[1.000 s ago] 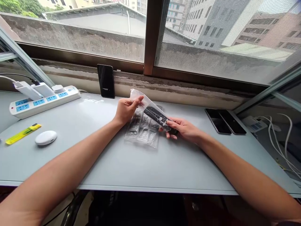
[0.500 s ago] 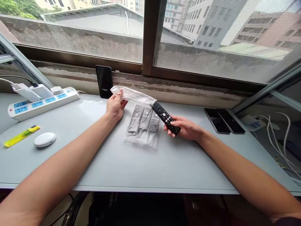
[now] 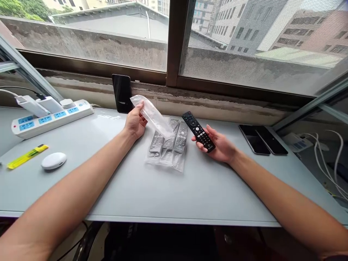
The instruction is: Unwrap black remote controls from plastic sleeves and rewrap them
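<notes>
My left hand [image 3: 136, 122] pinches one end of a clear plastic sleeve [image 3: 155, 116], which hangs limp and slants down to the right. In my right hand [image 3: 219, 144] lies a black remote control [image 3: 199, 131], buttons up, fully clear of the sleeve. Between my hands, several more remotes in clear wrapping [image 3: 168, 145] lie side by side on the desk; the sleeve's lower end hangs in front of part of them.
A white power strip [image 3: 56, 121] with plugs stands at the left, near a yellow packet [image 3: 27, 156] and a white oval case [image 3: 53, 161]. One dark phone [image 3: 122, 93] leans by the window; two phones [image 3: 262, 140] lie at the right beside white cables [image 3: 323, 163].
The remote has come out of the sleeve and moved slightly right in my right hand. The sleeve's free end has dropped over the wrapped remotes.
</notes>
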Demonstrator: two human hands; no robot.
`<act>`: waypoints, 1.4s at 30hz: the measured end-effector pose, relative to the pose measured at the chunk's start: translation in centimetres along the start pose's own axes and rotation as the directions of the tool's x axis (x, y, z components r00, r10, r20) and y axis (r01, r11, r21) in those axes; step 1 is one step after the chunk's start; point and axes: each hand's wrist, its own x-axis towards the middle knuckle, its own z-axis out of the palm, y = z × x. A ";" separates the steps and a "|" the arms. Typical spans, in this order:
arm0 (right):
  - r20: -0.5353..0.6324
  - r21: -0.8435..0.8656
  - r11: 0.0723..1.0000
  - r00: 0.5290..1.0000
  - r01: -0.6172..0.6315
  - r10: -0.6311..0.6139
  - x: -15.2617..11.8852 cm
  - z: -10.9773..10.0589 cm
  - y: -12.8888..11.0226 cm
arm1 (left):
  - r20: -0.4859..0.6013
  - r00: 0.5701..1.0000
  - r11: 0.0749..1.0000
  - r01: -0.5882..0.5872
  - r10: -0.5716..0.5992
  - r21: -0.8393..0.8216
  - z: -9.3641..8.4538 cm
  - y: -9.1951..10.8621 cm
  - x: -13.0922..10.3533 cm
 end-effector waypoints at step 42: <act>-0.087 0.124 0.992 0.996 -0.008 0.019 0.0 -0.8 0.5 | 0.153 0.972 0.970 0.147 -0.178 0.196 0.3 1.4 -2.0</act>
